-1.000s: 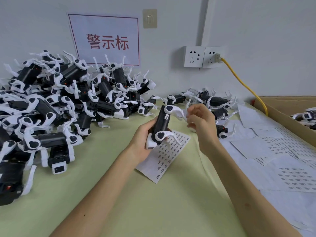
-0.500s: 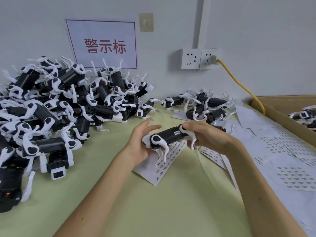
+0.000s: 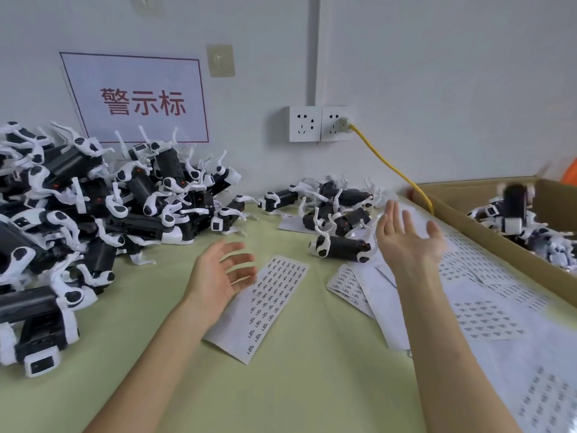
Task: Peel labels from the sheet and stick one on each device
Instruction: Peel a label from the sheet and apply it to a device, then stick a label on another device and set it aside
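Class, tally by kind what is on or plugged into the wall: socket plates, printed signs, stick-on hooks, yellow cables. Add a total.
Socket plates: 2
Printed signs: 1
Stick-on hooks: 1
Yellow cables: 1
Total: 5

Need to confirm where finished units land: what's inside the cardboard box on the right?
The cardboard box holds a pile of black-and-white devices, with one blurred device upright above them. Its near wall hides the box floor and anything lower down.
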